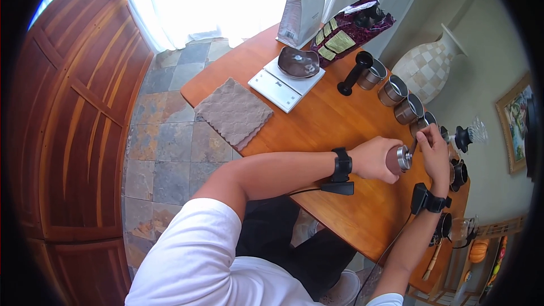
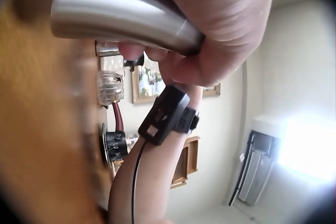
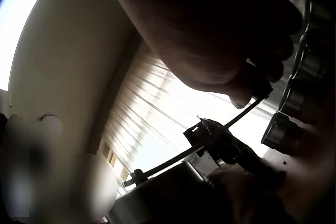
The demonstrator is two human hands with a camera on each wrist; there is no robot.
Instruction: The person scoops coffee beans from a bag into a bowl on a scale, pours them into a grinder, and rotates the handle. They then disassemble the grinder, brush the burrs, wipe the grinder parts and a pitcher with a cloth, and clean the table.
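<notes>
Over a daylit wooden table (image 1: 334, 124), left fingers (image 2: 131, 50) grip a grinder (image 1: 392, 161), right fingers (image 1: 434, 131) apparently pinching its crank (image 3: 176, 158).

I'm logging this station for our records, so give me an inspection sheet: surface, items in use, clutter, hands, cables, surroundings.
Surface: wooden table, bare wood showing between items.
Items in use: cylindrical hand grinder with its crank handle across the top.
Clutter: brown cloth at the table's edge; dark dish on a white scale; purple bag; row of metal canisters.
Left hand: grips the grinder's body.
Right hand: pinches the crank handle's outer end.
Cables: thin black cable from the right wrist unit; another cable at the left wrist.
Surroundings: tiled floor; wood panelling; patterned vase; framed picture.
Spilled liquid: nothing seen.
</notes>
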